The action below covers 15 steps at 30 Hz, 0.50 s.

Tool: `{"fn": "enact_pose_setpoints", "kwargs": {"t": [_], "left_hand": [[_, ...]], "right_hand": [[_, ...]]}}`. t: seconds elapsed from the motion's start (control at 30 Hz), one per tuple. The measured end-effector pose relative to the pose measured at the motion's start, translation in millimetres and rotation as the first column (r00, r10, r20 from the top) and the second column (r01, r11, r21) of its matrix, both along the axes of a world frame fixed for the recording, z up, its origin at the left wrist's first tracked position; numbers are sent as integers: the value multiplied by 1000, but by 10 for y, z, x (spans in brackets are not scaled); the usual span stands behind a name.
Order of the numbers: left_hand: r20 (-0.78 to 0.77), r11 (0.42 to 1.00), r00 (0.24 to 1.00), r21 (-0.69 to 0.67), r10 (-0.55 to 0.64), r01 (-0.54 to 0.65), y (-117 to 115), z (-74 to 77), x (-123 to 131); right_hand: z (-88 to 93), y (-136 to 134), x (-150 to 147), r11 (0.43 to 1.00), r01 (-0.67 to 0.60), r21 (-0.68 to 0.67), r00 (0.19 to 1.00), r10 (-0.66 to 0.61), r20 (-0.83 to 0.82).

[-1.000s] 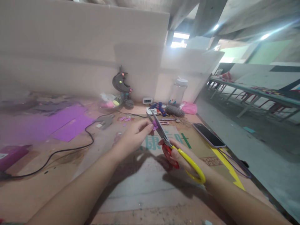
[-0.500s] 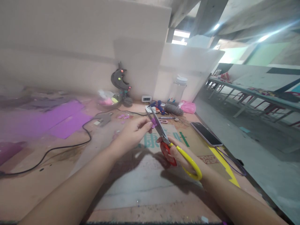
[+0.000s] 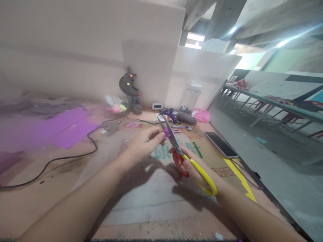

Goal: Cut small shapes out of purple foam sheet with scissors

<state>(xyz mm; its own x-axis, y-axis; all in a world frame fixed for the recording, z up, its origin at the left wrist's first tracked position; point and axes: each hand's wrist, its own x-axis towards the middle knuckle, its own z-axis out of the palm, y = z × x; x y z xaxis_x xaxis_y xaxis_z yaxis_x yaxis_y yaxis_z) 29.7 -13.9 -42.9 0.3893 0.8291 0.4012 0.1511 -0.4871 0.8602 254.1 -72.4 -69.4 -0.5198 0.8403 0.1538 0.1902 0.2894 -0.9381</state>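
The left hand (image 3: 145, 143) has its thumb and fingers pinched together on a small purple piece (image 3: 167, 132), held above the middle of the table (image 3: 54, 205). The right hand (image 3: 190, 164) is closed around the scissors (image 3: 175, 141), which have one red and one yellow handle. Their blades stand slightly apart, pointing toward the table's far edge, right at the purple piece; whether they touch it, I cannot tell.

Under the hands lies a printed sheet with green characters. Near the table's right edge is a phone (image 3: 220, 144), and toward its far right corner are a pink bag (image 3: 202, 115), a clear bottle (image 3: 190, 97) with a white lid, gray yarn (image 3: 186, 118) and a blue glue gun (image 3: 170, 114). A white clock (image 3: 157, 106) and a dark moon ornament (image 3: 128, 84) stand along the far edge. Purple sheets (image 3: 78, 132) lie toward the left edge, beside a black cord (image 3: 68, 157).
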Motion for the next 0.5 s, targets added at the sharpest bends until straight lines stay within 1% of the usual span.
{"fn": "enact_pose_setpoints", "kwargs": {"t": [0.13, 0.37, 0.5], "left_hand": [[-43, 1000, 999, 28, 4, -3, 13, 4, -29], [-84, 999, 996, 35, 14, -11, 4, 23, -50], [-104, 999, 994, 39, 16, -12, 7, 19, -53]], "right_hand": [[14, 6, -10, 999, -1, -36, 1000, 0, -27], [-19, -6, -12, 1000, 20, -22, 999, -21, -27], [-14, -15, -17, 999, 25, -35, 999, -26, -25]]}}
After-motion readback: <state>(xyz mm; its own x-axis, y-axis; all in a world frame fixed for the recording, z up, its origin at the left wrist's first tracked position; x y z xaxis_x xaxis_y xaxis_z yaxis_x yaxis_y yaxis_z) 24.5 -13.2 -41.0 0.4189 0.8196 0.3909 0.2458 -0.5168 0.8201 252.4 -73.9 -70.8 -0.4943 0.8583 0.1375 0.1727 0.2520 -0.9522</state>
